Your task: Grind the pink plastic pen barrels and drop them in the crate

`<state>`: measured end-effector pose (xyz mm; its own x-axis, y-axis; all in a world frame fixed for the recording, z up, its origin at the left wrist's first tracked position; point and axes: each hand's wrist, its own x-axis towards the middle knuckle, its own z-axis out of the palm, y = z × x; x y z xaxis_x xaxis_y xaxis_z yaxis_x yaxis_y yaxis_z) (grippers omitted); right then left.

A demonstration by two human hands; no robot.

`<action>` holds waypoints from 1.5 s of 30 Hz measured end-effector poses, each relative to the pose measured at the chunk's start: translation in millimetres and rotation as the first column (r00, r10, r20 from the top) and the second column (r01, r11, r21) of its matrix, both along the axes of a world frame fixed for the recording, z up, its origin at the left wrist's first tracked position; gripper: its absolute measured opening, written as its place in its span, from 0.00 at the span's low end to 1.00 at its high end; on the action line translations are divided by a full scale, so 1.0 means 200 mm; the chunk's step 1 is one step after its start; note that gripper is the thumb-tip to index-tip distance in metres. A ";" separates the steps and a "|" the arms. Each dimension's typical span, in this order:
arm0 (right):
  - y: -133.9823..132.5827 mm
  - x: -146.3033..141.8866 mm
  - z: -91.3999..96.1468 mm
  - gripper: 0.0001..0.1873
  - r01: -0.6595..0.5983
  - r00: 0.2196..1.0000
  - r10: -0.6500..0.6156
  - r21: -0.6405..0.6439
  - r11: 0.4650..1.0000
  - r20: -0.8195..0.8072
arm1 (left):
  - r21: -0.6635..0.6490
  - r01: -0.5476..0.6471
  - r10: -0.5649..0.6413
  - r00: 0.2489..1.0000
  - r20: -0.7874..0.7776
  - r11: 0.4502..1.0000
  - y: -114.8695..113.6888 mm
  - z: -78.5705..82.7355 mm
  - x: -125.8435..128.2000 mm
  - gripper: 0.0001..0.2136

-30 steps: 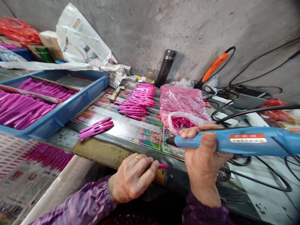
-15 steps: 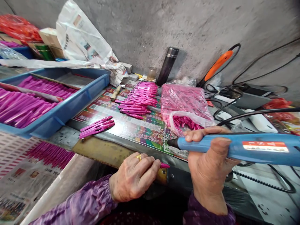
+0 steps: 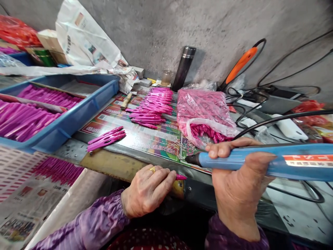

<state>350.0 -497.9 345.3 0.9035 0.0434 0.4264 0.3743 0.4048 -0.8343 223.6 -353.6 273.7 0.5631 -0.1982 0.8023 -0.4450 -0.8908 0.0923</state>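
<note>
My left hand [image 3: 147,190] is closed round a small pink plastic piece [image 3: 181,177], whose tip pokes out at the front edge of the bench. My right hand [image 3: 238,187] grips a blue electric screwdriver [image 3: 262,162], held level with its dark tip pointing left, just above and right of the pink piece. Tiny screws [image 3: 183,146] lie scattered on the printed board under the tool tip.
A blue tray [image 3: 78,114] of pink parts stands at the left, with more on newspaper [image 3: 56,170] below. Loose pink pieces [image 3: 106,137], a stacked pile [image 3: 153,107] and a pink bag [image 3: 205,116] lie ahead. A dark flask [image 3: 184,67], an orange-handled tool [image 3: 240,64] and cables [image 3: 260,100] sit at the back right.
The blue screwdriver and my right hand have sunk a little lower in view and shifted slightly right. My left hand keeps its hold on the pink piece at the bench edge.
</note>
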 end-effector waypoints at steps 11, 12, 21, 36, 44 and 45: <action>-0.03 0.00 0.00 0.29 -0.030 0.999 0.030 0.013 0.999 -0.028 | 0.045 0.008 -0.009 1.000 0.030 0.999 0.00 0.01 0.01 0.11; -0.03 -0.01 0.00 0.29 -0.034 0.999 0.034 0.017 0.999 -0.031 | 0.063 -0.003 0.002 1.000 0.027 0.998 0.00 0.01 0.01 0.11; -0.05 0.00 0.00 0.29 -0.040 0.998 0.042 0.039 0.998 -0.053 | 0.003 -0.081 0.081 0.994 -0.073 0.997 -0.02 0.02 0.02 0.09; -0.07 0.00 0.03 0.28 -0.056 0.997 0.060 0.091 0.994 -0.050 | 0.099 -0.072 0.092 0.974 -0.207 0.992 0.02 0.08 0.14 0.15; -0.08 0.00 0.05 0.30 -0.060 0.997 0.065 0.106 0.993 -0.051 | 0.054 -0.050 0.061 0.972 -0.228 0.997 0.02 0.04 0.22 0.16; -0.08 0.00 0.06 0.30 -0.065 0.996 0.070 0.107 0.992 -0.053 | 0.051 -0.047 0.057 0.973 -0.222 0.998 0.02 0.04 0.22 0.16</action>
